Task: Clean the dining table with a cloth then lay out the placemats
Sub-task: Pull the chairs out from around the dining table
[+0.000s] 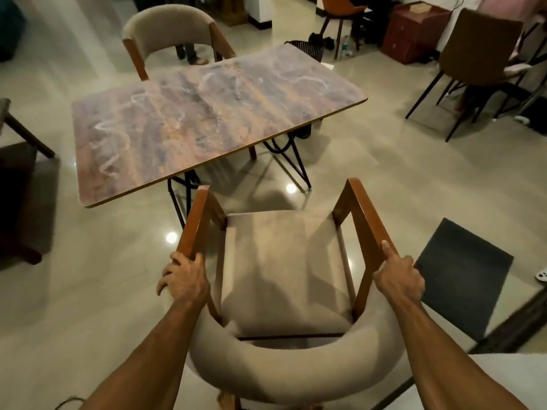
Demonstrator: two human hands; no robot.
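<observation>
Two hands grip one armchair [284,273] from behind: left hand [185,278] wrapped around the left wooden armrest, right hand [399,278] closed on the right armrest, index finger lying along the wood. Beyond the chair stands the dining surface [207,113] — marbled brown top, pale smears across it. Second armchair [174,34] at its far side. Dark mat [461,276] on the floor, right of the chair.
</observation>
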